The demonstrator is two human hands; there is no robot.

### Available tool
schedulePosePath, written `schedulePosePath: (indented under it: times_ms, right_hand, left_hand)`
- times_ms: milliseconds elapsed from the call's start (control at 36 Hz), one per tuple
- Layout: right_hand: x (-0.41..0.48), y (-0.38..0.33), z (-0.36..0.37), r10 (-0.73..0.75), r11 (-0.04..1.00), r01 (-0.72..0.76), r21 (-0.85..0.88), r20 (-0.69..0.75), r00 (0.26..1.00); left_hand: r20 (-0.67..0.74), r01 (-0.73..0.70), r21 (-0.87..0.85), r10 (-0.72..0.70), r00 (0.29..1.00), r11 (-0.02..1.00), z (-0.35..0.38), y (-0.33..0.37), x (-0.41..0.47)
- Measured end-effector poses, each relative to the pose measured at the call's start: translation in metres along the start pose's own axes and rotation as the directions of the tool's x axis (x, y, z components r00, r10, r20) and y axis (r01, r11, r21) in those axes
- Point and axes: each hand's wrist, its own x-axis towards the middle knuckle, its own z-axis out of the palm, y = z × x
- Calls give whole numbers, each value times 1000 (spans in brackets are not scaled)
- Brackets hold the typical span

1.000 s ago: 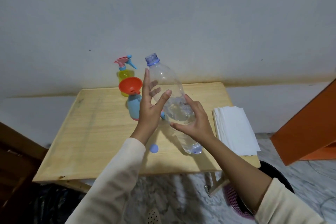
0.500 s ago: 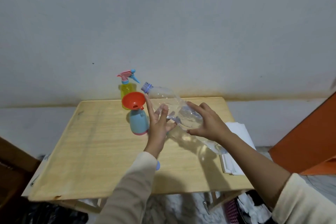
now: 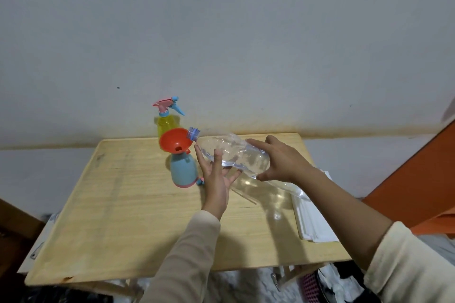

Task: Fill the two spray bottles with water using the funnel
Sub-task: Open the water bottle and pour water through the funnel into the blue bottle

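- The right hand (image 3: 283,162), right of frame centre, has its fingers and thumb curled round the thick end of a clear water bottle (image 3: 236,152), gripping it firmly.
- The left hand (image 3: 216,184), at frame centre, is spread with straight fingers; it props the bottle from the near side without clasping it.
- The bottle lies almost level in the air, its blue-threaded neck pointing left and its mouth at the right rim of the funnel (image 3: 172,142). I cannot tell whether water is running.
- The orange-red funnel sits in the neck of the blue spray bottle (image 3: 183,172), upright on the wooden table (image 3: 118,216), left of centre.
- Just behind stands the yellow spray bottle (image 3: 167,124), wearing its pink trigger head, at the table's far edge.
- A stack of white paper (image 3: 312,219) lies at the table's right edge.
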Motion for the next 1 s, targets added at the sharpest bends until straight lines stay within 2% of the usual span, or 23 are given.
schedulePosePath:
  times_ms: [333, 583, 889, 1000]
  right_hand:
    - [6, -5, -14, -4, 998, 5, -67, 27, 1000]
    - [4, -7, -20, 9, 996, -6, -90, 32, 999]
    - [2, -11, -32, 31, 992, -23, -126, 65, 997]
    - [2, -10, -34, 38, 992, -29, -126, 65, 997]
  left_hand:
    - [-43, -17, -78, 14, 999, 997, 5, 0, -1]
    - [-88, 61, -115, -72, 994, 991, 12, 0, -4]
    - [-101, -14, -106, 3, 995, 994, 21, -2, -6]
    - [-88, 15, -119, -26, 996, 993, 20, -2, -4]
